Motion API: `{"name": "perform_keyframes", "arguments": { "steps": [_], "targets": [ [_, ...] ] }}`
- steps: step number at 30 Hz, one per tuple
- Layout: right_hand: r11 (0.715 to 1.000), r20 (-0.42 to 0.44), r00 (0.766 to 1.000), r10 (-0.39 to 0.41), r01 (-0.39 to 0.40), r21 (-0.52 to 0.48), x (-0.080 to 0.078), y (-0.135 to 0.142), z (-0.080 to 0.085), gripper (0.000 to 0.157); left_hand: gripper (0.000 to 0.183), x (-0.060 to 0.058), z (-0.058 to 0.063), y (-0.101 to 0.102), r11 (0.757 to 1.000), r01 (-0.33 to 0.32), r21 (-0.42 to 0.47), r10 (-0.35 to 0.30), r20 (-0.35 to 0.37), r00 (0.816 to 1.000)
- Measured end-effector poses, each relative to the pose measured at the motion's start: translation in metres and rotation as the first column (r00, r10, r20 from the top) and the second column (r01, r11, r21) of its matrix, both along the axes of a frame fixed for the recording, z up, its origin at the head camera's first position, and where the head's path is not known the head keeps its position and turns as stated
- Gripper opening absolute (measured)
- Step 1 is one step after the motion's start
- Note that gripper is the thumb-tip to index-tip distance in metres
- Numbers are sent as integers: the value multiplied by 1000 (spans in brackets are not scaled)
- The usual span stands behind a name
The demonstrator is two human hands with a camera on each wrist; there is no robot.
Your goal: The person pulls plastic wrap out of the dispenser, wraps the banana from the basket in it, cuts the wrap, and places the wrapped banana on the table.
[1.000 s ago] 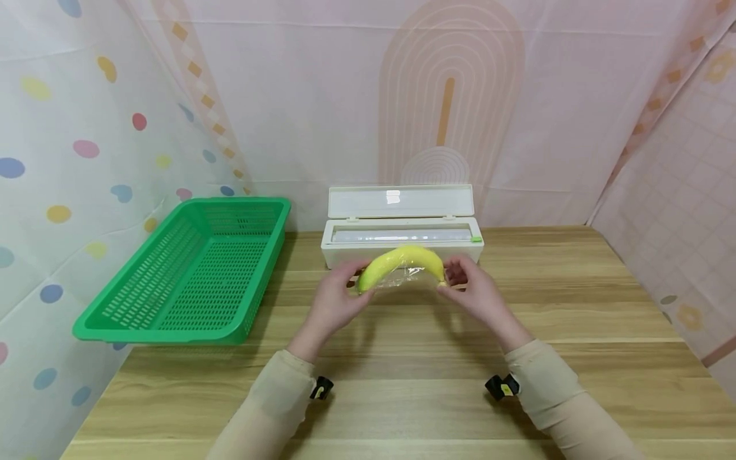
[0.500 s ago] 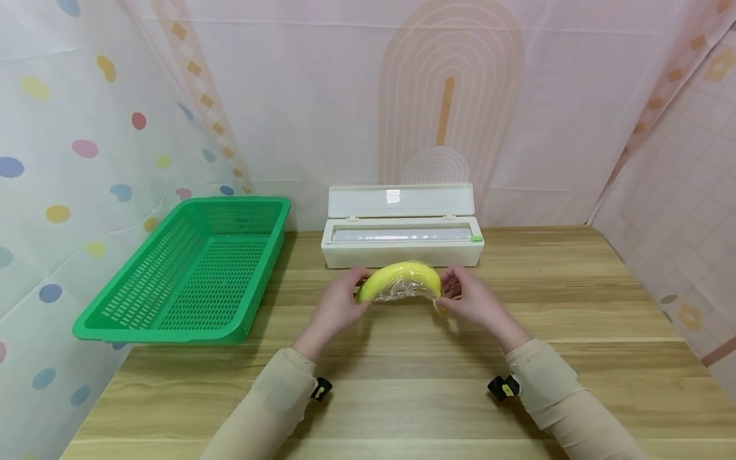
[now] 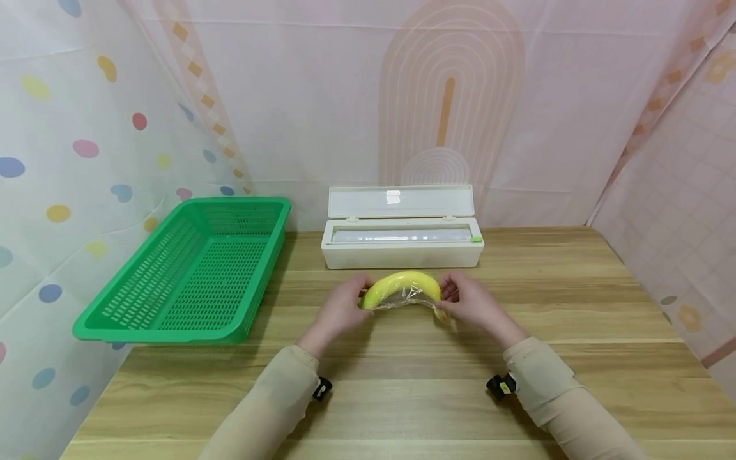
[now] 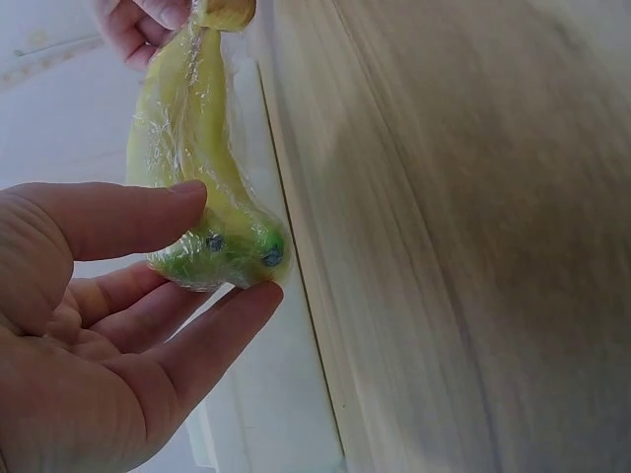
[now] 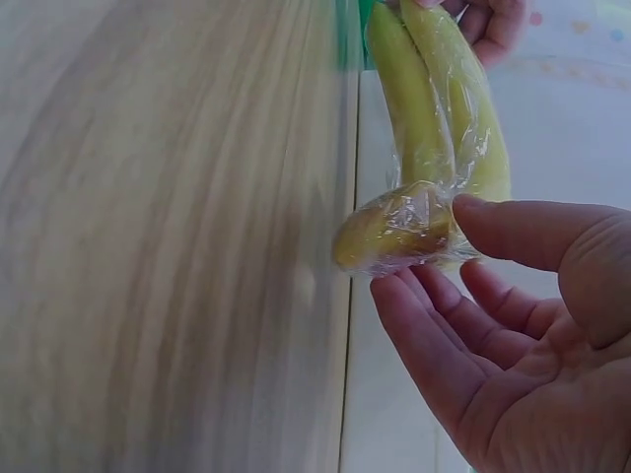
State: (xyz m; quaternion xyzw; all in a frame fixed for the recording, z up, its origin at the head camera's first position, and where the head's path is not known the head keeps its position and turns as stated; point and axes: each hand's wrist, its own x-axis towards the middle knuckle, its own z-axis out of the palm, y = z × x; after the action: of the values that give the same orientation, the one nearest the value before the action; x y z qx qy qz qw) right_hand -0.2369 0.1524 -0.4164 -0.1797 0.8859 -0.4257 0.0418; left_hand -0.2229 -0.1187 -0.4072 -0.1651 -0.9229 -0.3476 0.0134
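Two yellow bananas joined at the stem [image 5: 389, 232] are wrapped together in clear cling film. In the head view the bananas [image 3: 402, 281] are held up over the table, curve upward, in front of a white film box. My left hand [image 3: 342, 310] pinches the green tip end between thumb and fingers; the left wrist view shows the two dark tips [image 4: 273, 256] under the film. At the other end my right hand [image 3: 474, 303] grips the stem end, thumb on one side and fingertips beneath. Wrinkled film [image 4: 192, 99] clings along the inner curve.
Behind the bananas stands the white cling film box [image 3: 402, 257], its lid raised and a film roll [image 3: 402, 236] inside. A green plastic basket [image 3: 241, 329] sits at the left of the wooden table [image 3: 402, 409]. Patterned curtains [image 3: 310, 96] hang at the back and sides.
Both hands have lowered the wrapped bananas and drawn them nearer, away from the film box. The bananas have tilted so that more film shows below. The box and basket have not moved.
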Motion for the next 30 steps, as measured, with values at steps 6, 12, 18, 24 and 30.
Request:
{"name": "perform_keyframes", "arguments": {
  "steps": [6, 12, 18, 24, 30],
  "targets": [
    [1000, 2, 1000, 13, -13, 18, -1, 3, -3, 25, 46, -4, -3, 2, 1000, 18, -17, -18, 12, 1000],
    [1000, 4, 1000, 12, -12, 27, -1, 6, -3, 25, 49, -4, -4, 3, 997, 40, -63, -39, 15, 999],
    [998, 36, 999, 23, -25, 52, 0, 11, -1, 31, 51, -3, -5, 3, 992, 76, -98, -77, -7, 997],
    [997, 38, 999, 17, -20, 75, 4, 22, 7, 40, 51, 0, -3, -2, 992, 103, -73, -102, 14, 995],
    [991, -91, 996, 8, 5, 135, 11, 36, 23, 38, 68, 8, 6, -14, 992, 88, -91, -90, -19, 996]
  ]
}}
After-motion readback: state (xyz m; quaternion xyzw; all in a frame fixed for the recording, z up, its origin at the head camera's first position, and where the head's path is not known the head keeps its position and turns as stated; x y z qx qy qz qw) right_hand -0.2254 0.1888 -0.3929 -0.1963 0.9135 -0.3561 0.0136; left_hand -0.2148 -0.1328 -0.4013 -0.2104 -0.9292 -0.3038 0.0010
